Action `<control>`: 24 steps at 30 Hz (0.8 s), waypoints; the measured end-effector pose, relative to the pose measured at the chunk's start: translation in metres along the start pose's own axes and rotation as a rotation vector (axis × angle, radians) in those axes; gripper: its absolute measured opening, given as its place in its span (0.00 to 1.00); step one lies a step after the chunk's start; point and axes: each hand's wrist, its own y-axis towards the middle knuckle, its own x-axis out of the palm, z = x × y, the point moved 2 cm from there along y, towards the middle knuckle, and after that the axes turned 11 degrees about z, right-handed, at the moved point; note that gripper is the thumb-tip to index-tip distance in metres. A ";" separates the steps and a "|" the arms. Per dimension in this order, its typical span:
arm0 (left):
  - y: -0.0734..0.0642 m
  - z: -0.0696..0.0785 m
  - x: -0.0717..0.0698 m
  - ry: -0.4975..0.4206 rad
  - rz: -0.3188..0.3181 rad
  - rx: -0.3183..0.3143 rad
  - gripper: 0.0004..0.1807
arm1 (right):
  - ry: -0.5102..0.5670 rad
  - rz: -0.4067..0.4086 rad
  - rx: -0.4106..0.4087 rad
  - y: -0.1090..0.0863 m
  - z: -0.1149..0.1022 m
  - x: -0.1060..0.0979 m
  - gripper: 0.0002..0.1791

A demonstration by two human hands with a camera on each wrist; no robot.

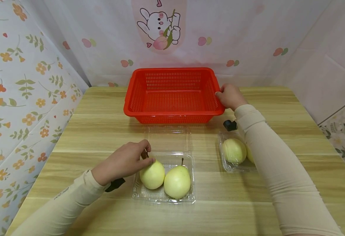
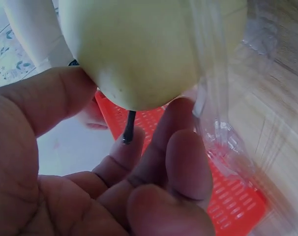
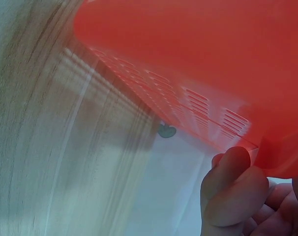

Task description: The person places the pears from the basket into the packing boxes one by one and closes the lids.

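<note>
My left hand (image 1: 125, 161) is at the stem end of a pale yellow pear (image 1: 152, 175) in an open clear plastic box (image 1: 162, 197). Its thumb touches one side of the fruit and a fingertip the other, with the dark stem between them in the left wrist view. Beside it in the same box lies a second pear (image 1: 177, 182). My right hand (image 1: 232, 96) grips the right rim of a red plastic basket (image 1: 172, 114), its fingers curled at the edge. No fruit shows inside the basket.
Another clear box (image 1: 226, 164) with two pears (image 1: 234, 151) stands to the right, partly hidden by my right sleeve. The open box's clear lid (image 1: 169, 139) lies back toward the basket. A patterned curtain (image 1: 101, 62) hangs behind the wooden table (image 1: 99, 108).
</note>
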 end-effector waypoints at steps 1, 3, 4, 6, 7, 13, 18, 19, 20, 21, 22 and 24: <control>0.000 0.000 0.000 0.006 0.004 0.001 0.12 | 0.001 0.000 0.002 0.000 0.000 0.000 0.13; 0.001 -0.001 0.000 0.017 0.010 0.003 0.13 | 0.000 0.000 0.000 0.000 0.000 0.000 0.13; 0.001 -0.002 0.001 0.023 0.013 0.002 0.13 | 0.000 0.001 -0.001 0.000 0.000 0.000 0.13; 0.002 -0.003 0.001 0.028 0.014 0.002 0.14 | -0.003 0.003 -0.003 0.000 0.000 0.000 0.13; 0.002 -0.003 0.001 0.028 0.013 0.004 0.15 | -0.003 0.002 -0.004 0.000 -0.001 0.000 0.14; 0.003 -0.007 0.003 0.014 -0.002 0.010 0.15 | 0.002 -0.002 0.001 0.000 -0.002 0.000 0.14; 0.004 -0.009 0.003 0.005 -0.006 0.008 0.15 | -0.008 -0.004 -0.010 0.001 -0.003 0.001 0.14; 0.004 -0.010 0.003 0.001 -0.008 0.002 0.15 | -0.008 -0.005 -0.007 0.001 -0.004 0.001 0.14; 0.004 -0.010 0.003 -0.001 -0.007 -0.004 0.15 | -0.008 -0.006 -0.004 0.001 -0.003 0.001 0.14; 0.004 -0.010 0.003 -0.003 -0.003 -0.007 0.15 | -0.005 -0.006 0.000 0.001 -0.003 0.002 0.14; 0.004 -0.010 0.003 -0.005 0.004 -0.005 0.15 | -0.005 -0.004 0.003 0.001 -0.003 0.002 0.14; 0.005 -0.011 0.001 -0.010 0.020 -0.014 0.15 | -0.005 0.001 0.006 0.001 -0.003 0.002 0.14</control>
